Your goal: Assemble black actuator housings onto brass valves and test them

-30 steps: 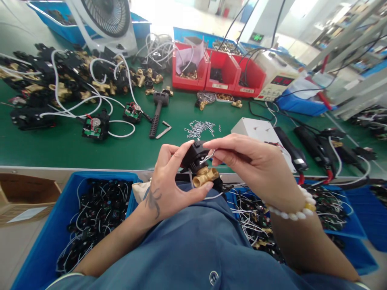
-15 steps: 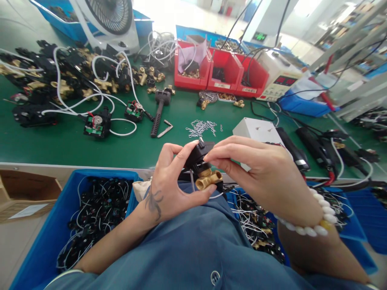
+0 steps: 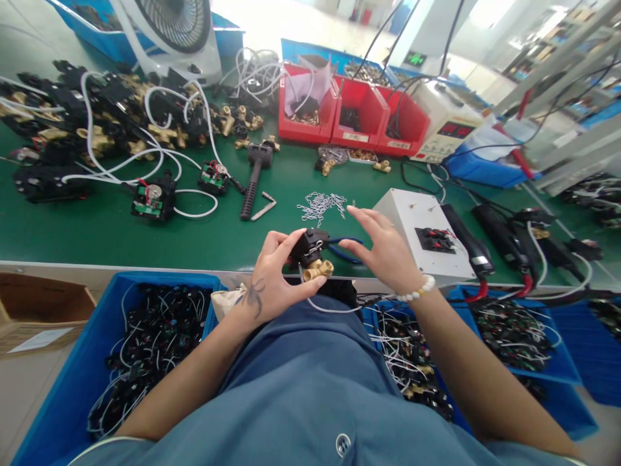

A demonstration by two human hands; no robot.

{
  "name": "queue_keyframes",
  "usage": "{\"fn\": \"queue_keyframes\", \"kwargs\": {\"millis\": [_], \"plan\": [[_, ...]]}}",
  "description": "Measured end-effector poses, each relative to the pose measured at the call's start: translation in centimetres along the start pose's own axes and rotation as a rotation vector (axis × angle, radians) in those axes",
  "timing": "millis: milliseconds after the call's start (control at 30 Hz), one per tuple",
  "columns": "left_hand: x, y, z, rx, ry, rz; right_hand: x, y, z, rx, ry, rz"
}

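Observation:
My left hand [image 3: 274,272] is closed around a brass valve [image 3: 317,269] with a black actuator housing on top. A thin metal clip [image 3: 317,247] shows at the housing's side, and a white cable hangs below. My right hand [image 3: 388,252] has its fingers stretched out and apart, with nothing visible in them. Its fingertips are just above a pair of blue-handled pliers [image 3: 350,257] on the green bench. Beyond the hands lies a small heap of wire clips [image 3: 317,206], with one or two lying loose from it.
A black mallet [image 3: 253,184] and a hex key [image 3: 264,207] lie left of the clips. Red bins [image 3: 308,134] stand at the back. To the right sits a white switch box [image 3: 427,226]. Blue crates [image 3: 116,281] of cabled parts stand below the bench edge.
My right hand has left the valve and moved up and away, its fingers spreading. My left hand has shifted slightly left with the valve, uncovering the pliers and the switch box.

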State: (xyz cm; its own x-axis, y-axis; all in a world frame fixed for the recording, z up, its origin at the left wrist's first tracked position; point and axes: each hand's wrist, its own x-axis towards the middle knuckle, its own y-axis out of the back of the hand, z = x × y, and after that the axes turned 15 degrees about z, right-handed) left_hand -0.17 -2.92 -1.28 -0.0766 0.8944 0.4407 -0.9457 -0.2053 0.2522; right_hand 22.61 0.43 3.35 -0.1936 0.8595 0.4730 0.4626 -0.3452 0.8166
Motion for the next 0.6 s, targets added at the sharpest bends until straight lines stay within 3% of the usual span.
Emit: {"fn": "queue_keyframes", "kwargs": {"millis": [100, 200, 300, 433, 533, 600], "plan": [[0.1, -0.4, -0.6, -0.026, 0.065, 0.023, -1.6, -1.7, 2.1, -0.24, 0.032, -0.179], [0.2, -0.7, -0.9, -0.056, 0.103, 0.041, -2.8, -2.7, 2.5, -0.276, 0.01, -0.18], [0.3, -0.9, -1.0, -0.064, 0.109, 0.036, -2.7, -2.2, 2.0, -0.075, -0.203, -0.13], [0.3, -1.1, -1.3, -0.081, 0.078, 0.019, -0.9, 1.4, 0.6, 0.4, -0.412, -0.126], [0.3, -1.3, -1.6, -0.082, 0.034, 0.019, 0.6, 4.4, -0.7, 0.786, -0.412, 0.074], [0.2, -1.3, -1.8, -0.084, 0.009, 0.017, 1.0, 5.2, -1.3, 0.748, -0.315, 0.279]]}}
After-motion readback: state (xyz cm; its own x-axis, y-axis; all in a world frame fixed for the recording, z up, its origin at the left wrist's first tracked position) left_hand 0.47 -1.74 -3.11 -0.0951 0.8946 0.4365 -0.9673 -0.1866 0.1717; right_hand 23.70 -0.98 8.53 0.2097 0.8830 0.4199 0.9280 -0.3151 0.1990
